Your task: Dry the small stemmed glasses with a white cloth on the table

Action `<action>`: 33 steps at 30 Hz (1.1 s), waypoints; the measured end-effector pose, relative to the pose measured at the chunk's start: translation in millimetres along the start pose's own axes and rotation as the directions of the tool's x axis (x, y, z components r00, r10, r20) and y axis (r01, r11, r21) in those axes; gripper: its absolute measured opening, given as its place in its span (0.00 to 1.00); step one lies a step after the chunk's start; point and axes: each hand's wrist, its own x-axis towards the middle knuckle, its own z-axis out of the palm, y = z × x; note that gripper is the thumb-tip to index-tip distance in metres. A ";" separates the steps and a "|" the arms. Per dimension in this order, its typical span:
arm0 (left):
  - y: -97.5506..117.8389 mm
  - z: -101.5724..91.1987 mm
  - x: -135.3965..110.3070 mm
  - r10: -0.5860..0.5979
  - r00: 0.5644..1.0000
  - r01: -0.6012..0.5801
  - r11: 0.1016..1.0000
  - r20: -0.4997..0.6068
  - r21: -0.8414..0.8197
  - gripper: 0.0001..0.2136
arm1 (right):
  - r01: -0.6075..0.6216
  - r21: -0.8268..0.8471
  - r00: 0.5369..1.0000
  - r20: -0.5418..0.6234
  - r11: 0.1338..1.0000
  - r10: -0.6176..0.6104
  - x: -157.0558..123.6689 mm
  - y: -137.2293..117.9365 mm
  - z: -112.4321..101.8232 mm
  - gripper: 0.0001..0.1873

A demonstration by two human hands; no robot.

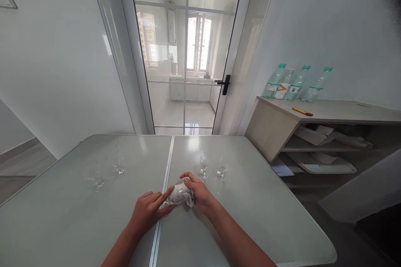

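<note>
Your left hand (pixel 149 209), pointing finger straight, pinches a small clear glass (pixel 176 196) tipped sideways over the near middle of the shiny grey-green table (pixel 266 212). Your right hand (pixel 200 192), fingers bent, holds crumpled white cloth (pixel 189 198) against it.

Tight ahead of our right hand (pixel 199 192), wide on the flanks.
Two stemmed glasses (pixel 204 172) stand just beyond it, narrow gap between them. We get a broad lane from our left hand (pixel 150 208) to the left glass pair (pixel 99 184), bare tabletop (pixel 269 212) rightward; cabinet (pixel 275 127) blocks the far right corner.
</note>
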 end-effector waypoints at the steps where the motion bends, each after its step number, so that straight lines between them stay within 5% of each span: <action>1: 0.8 -1.0 0.7 -0.051 0.999 0.051 0.996 0.011 -0.071 0.24 | 0.030 0.007 1.000 -0.004 1.000 -0.030 -1.4 -2.4 0.5 0.20; 4: 6.5 -2.8 4.7 -0.269 0.947 0.316 0.873 0.174 -0.371 0.26 | 0.135 -0.016 0.991 0.000 0.991 -0.135 -6.9 -9.6 2.2 0.16; 7: 12.7 -4.5 10.1 -0.368 0.821 0.569 0.588 0.437 -0.574 0.27 | 0.289 -0.129 0.957 0.053 0.949 -0.284 -14.2 -15.7 2.4 0.15; 11: 12.6 -6.2 13.3 -0.369 0.756 0.654 0.385 0.541 -0.651 0.29 | 0.425 -0.349 0.905 0.196 0.835 -0.379 -21.7 -19.2 2.9 0.16; 15: 6.8 -2.9 9.3 -0.467 0.784 0.617 0.512 0.409 -0.598 0.27 | 0.402 -0.265 0.915 0.154 0.877 -0.373 -20.0 -18.5 3.9 0.17; 17: 5.3 0.8 6.3 -0.452 0.857 0.511 0.693 0.246 -0.509 0.27 | 0.310 -0.151 0.949 0.116 0.939 -0.295 -16.6 -17.4 3.1 0.19; 20: 4.8 6.0 2.8 -0.250 0.968 0.238 0.922 0.002 -0.304 0.26 | 0.186 -0.013 0.981 0.067 0.982 -0.185 -10.6 -15.2 0.1 0.18; 23: 4.4 7.0 2.2 -0.102 0.991 0.086 0.983 -0.091 -0.164 0.26 | 0.146 0.108 0.988 0.030 0.983 -0.150 -6.8 -14.6 -1.8 0.16; 26: 5.8 3.4 4.5 -0.173 0.979 0.161 0.980 -0.106 -0.117 0.28 | 0.196 0.166 0.980 -0.026 0.966 -0.195 -7.5 -16.5 0.5 0.17; 29: 10.5 -1.8 8.0 -0.285 0.957 0.279 0.955 -0.050 -0.106 0.29 | 0.375 0.115 0.917 -0.196 0.920 -0.349 -10.8 -16.2 3.4 0.18; 33: 16.0 -4.4 10.0 -0.276 0.959 0.280 0.957 0.060 -0.080 0.30 | 0.545 -0.225 0.742 -0.319 0.807 -0.590 -14.0 -6.9 -1.6 0.13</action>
